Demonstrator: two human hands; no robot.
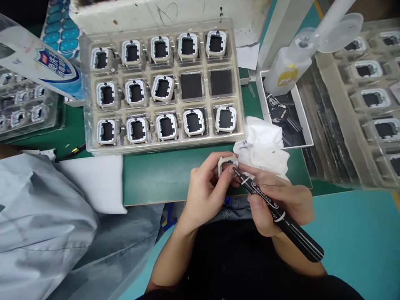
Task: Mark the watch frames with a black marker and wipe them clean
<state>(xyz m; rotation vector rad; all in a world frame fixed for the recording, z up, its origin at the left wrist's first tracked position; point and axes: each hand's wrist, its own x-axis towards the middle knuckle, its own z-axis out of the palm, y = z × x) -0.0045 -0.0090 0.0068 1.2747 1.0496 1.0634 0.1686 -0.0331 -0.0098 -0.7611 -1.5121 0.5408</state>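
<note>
Between the fingers of my left hand point(204, 187) is a small beige watch case point(221, 164), tilted, partly covered by the fingertips. My right hand point(281, 200) grips a black marker pen point(275, 210) by its barrel. The pen's tip end points at the watch case and is right at its edge; whether it touches cannot be made out. Beyond my hands stands a clear plastic tray point(162, 143) holding several similar watch cases point(166, 126) with pale inner frames. Two pockets in its middle row show only dark squares point(191, 85).
Crumpled white cloth point(262, 146) lies just beyond my right hand. A white box point(309, 137) holds a pump bottle point(286, 71) and black parts. Stacked trays point(340, 137) stand at right. At left are a spray bottle point(37, 58), a folded cloth point(96, 183) and a person's grey sleeve point(40, 221).
</note>
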